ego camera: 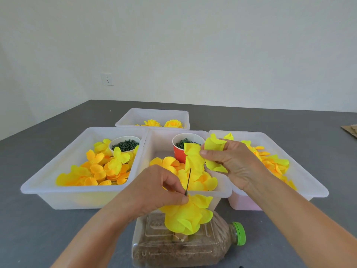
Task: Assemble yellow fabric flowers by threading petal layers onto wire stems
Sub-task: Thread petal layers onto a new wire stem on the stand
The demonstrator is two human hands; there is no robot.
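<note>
The wire stem [188, 181] stands near-vertical at lower centre, tip up, above a partly built flower [186, 214]. Left hand [154, 190] fingers pinch its base. Right hand [229, 163] fingers grasp loose petal layers [195, 161] above the centre bin [224, 190]. No legible writing.

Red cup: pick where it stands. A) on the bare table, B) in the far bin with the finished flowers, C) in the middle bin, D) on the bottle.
C: the red cup stands at the back of the middle bin, behind its loose yellow petals.
</note>
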